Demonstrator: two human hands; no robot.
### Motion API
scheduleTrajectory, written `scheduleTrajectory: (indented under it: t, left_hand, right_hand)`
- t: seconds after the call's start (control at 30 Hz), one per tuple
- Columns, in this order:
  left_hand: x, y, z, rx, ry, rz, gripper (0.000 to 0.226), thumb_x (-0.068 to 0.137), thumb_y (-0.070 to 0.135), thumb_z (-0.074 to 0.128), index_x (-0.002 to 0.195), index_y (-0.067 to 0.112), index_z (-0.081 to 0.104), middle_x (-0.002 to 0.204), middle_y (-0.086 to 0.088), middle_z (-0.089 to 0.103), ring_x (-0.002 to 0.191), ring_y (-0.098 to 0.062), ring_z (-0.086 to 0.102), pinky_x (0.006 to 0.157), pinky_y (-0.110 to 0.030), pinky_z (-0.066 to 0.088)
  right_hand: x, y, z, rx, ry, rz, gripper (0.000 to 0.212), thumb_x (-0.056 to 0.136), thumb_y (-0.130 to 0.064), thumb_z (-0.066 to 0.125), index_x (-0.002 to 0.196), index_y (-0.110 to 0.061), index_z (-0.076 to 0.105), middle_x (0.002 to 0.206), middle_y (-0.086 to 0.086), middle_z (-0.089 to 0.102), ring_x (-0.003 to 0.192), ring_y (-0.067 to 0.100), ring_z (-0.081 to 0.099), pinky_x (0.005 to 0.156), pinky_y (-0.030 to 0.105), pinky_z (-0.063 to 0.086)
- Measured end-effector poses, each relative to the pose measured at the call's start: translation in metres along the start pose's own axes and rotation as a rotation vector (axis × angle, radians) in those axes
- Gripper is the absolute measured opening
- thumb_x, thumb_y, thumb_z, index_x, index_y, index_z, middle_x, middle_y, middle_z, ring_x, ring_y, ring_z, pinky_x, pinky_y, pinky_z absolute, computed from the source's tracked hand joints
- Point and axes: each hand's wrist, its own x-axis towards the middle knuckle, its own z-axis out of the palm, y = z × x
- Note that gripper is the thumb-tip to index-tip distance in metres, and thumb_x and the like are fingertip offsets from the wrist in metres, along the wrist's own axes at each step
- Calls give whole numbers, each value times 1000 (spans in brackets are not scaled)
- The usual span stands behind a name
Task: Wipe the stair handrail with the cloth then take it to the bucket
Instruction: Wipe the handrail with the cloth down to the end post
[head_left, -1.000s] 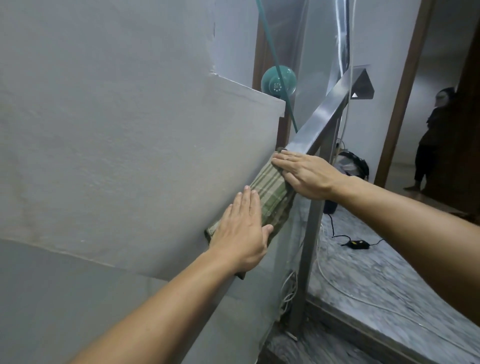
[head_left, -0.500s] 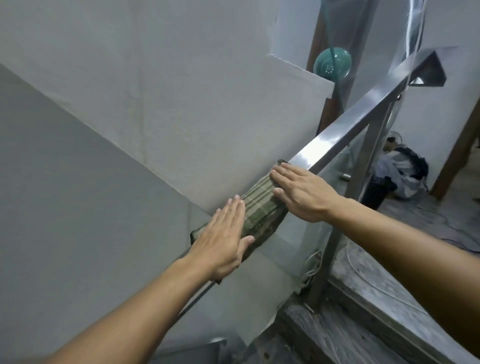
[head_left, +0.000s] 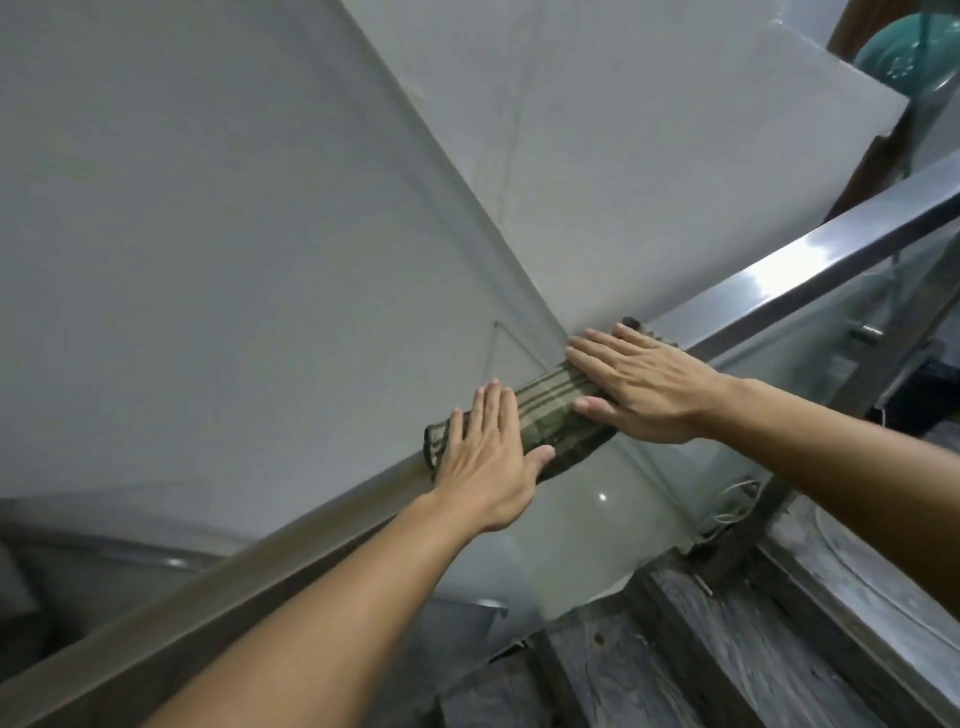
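Observation:
A green striped cloth is draped over the sloping steel handrail, which runs from upper right to lower left. My left hand lies flat on the cloth's lower end, thumb hooked round its near side. My right hand presses flat on the upper end, thumb against the cloth's side. Both hands pin the cloth to the rail. No bucket is in view.
White walls rise close behind the rail. A glass panel hangs below it, with a metal post and loose white cables at its foot. Grey stone steps fill the lower right. A teal round object sits at top right.
My view has swung left and down, so more of the lower rail shows. Both hands stay flat on the cloth and have slid with it a little down the rail.

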Motion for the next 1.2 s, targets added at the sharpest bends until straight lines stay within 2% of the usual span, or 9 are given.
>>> scheduleTrajectory:
  t: [0.07,0.17,0.33,0.4,0.53,0.73,0.83,0.93,1.2]
  left_hand:
    - [-9,-11,2,13,23,-39,74,97,49,24,149,6,-6,160,-11,-8,148,-22,-8,121,-43,-3]
    - [-23,-31,3,30,44,-57,73,97,48,27,149,6,-3,161,-11,-3,148,-23,-4,121,-43,1]
    - [-49,-72,6,51,67,-86,82,92,53,38,149,6,2,160,-11,8,147,-25,7,121,-41,6]
    - [-59,-86,8,79,106,-87,83,90,54,42,148,6,6,158,-12,15,145,-26,13,120,-41,10]
    - [-89,-125,12,131,126,-60,81,91,53,41,149,12,3,159,-9,15,145,-25,15,119,-40,11]
    - [-130,-186,16,159,147,-62,79,87,57,39,150,18,10,153,-5,29,140,-23,27,118,-39,18]
    - [-150,-212,18,167,153,-89,80,85,61,34,150,19,12,149,-7,34,136,-25,33,116,-40,22]
    - [-171,-237,20,154,155,-117,78,88,56,41,150,21,10,148,-7,33,135,-25,31,117,-40,20]
    - [-233,-312,23,179,175,-167,77,89,50,48,149,17,14,148,-12,34,136,-27,31,116,-39,17]
  right_hand:
    - [2,-9,2,-47,2,-39,88,83,-72,5,149,-14,13,158,9,21,146,22,12,120,41,3]
    - [9,-24,1,-126,9,-126,83,86,-68,9,148,-14,14,153,10,31,142,25,25,118,41,14]
    - [27,-53,1,-216,4,-239,79,85,-69,14,149,-22,11,139,7,46,124,27,45,106,41,35]
    - [33,-67,4,-223,-1,-263,80,85,-69,15,149,-22,9,139,8,45,123,28,46,106,41,36]
    - [46,-107,10,-213,-16,-349,76,87,-65,21,149,-27,0,149,11,36,131,30,40,108,44,33]
    - [67,-171,17,-218,-21,-414,73,85,-67,15,147,-34,-4,143,9,39,122,31,44,101,45,39]
    - [77,-201,21,-236,-4,-438,72,86,-66,15,148,-32,0,138,11,43,115,31,48,96,44,43]
    - [87,-232,28,-241,-2,-447,72,87,-64,18,148,-29,5,134,14,48,109,32,52,91,44,46]
    - [117,-328,42,-258,6,-511,75,86,-64,13,148,-21,13,125,19,53,97,35,57,80,47,50]
